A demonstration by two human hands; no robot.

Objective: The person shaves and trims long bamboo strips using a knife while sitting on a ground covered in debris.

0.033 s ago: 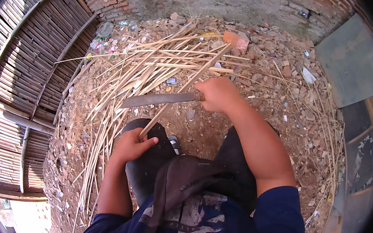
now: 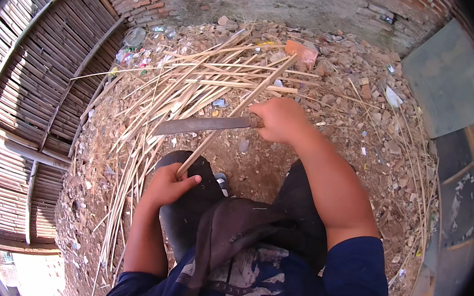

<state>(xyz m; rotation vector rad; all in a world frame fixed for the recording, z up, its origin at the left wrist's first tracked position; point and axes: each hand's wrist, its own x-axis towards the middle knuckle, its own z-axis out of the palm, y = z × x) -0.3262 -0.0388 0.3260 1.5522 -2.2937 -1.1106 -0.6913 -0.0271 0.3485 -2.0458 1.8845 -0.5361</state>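
Observation:
My left hand (image 2: 170, 186) is closed around the lower end of a long bamboo strip (image 2: 258, 90), close to my left knee. The strip slants up and away to the right, over the heap of bamboo strips (image 2: 197, 84). In my right hand (image 2: 279, 119) is the wooden handle of a machete (image 2: 196, 125), whose dark, broad blade points left. The blade crosses over the held strip; whether the two touch I cannot tell. Both my legs (image 2: 179, 222) are bent on either side of the bare dirt.
Rubble, wood shavings and litter cover the dirt ground (image 2: 360, 177). A brick wall (image 2: 296, 11) closes off the far side. To the left stands a bamboo slat panel (image 2: 33, 71); grey boards (image 2: 449, 77) lean at the right. An orange brick piece (image 2: 301, 54) lies behind the heap.

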